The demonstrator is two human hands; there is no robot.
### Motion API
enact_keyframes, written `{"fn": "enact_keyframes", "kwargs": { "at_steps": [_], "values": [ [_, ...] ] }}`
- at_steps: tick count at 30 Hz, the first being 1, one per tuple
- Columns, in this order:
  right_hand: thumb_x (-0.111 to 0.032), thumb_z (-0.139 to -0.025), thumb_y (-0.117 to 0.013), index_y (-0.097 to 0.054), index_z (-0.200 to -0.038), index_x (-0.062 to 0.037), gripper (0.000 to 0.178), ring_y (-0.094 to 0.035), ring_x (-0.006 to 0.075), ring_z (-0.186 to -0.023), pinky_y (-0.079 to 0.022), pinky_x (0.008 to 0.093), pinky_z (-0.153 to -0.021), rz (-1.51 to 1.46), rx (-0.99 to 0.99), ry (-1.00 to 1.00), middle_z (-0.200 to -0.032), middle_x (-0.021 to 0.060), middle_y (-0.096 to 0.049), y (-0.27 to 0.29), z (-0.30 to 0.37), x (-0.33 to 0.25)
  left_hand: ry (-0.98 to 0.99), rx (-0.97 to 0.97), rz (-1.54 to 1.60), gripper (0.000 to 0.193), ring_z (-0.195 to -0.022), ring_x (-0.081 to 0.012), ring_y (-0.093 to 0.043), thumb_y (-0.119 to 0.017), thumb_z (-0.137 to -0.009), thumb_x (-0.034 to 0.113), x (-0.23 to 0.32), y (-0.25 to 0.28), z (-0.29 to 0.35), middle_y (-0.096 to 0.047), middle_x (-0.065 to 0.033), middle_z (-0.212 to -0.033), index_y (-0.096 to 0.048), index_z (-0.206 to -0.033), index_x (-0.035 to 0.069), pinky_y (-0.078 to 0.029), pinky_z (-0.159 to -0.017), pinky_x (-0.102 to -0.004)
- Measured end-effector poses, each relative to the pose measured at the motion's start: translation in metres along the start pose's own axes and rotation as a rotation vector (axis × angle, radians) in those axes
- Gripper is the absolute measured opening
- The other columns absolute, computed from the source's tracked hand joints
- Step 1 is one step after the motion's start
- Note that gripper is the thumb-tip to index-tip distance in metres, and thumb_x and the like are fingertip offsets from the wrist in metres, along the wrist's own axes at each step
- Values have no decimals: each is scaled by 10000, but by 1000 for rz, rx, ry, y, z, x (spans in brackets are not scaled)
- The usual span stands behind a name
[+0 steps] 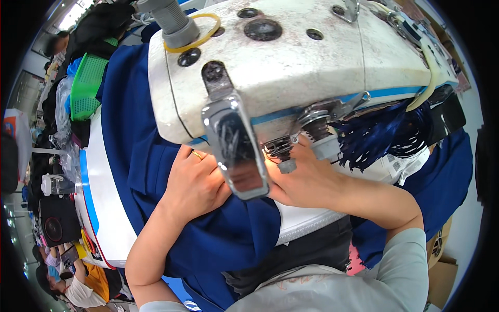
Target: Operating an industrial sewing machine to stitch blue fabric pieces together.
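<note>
Cloth (228,236) under left hand (195,184), right hand (306,179) at its right edge

Bulk of cloth lies below and left of left hand, the nearer one; long run sweeps from left of machine (306,67) down under that hand toward the person; left fingers bent against cloth, right hand angled in from the other side; tips of both hidden behind machine and glossy bar (231,138), so can't tell if either pinches or only presses; machine shuts off room above; white table (301,218) shows left of cloth and below right hand, front edge near; navy tangle (382,130) hangs close on the right.
</note>
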State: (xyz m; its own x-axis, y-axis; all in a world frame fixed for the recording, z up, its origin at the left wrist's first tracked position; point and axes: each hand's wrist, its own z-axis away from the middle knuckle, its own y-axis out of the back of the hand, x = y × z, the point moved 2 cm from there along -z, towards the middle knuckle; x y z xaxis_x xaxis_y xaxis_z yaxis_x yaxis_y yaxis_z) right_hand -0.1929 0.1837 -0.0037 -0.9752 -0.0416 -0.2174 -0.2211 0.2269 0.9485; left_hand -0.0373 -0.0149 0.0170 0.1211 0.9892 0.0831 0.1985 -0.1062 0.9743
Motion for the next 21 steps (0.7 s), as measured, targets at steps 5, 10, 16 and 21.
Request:
{"fn": "enact_keyframes", "kwargs": {
  "at_steps": [5,10,16,21],
  "values": [
    [-333,-962,-779,-688,-1418,-58,540,-634,423,-1213,-452,612,-1107,-77,28,-14,-1391,176,-688,-2,-2,-1,-69,143,55,218,-612,-285,-637,-824,-934,216,4,8,-9,-634,-46,-763,-812,-1098,72,-446,-557,-452],
    [-385,-960,-790,-687,-1426,-76,569,-634,405,-1235,-442,616,-1121,98,-23,-11,-1403,183,-689,3,-3,-6,25,53,62,163,-922,-228,-663,-811,-879,210,-1,-4,3,-727,-14,-972,-816,-1034,159,-471,-903,-405],
    [-505,-987,-778,-739,-1313,-99,522,-632,440,-1207,-441,617,-1016,-48,78,-70,-1361,177,-697,6,-4,-3,-6,156,146,194,-992,-237,-650,-783,-945,215,2,-3,-4,-727,-28,-979,-807,-1074,72,-499,-1071,-447],
    [-557,-947,-757,-854,-859,-143,435,-510,327,-1095,-406,490,-998,47,186,6,-998,123,-650,4,-7,-4,-23,150,79,241,-1059,-231,-647,-779,-951,227,6,1,0,-719,-28,-1066,-811,-1129,69,-495,-1084,-448]
  ]
}}
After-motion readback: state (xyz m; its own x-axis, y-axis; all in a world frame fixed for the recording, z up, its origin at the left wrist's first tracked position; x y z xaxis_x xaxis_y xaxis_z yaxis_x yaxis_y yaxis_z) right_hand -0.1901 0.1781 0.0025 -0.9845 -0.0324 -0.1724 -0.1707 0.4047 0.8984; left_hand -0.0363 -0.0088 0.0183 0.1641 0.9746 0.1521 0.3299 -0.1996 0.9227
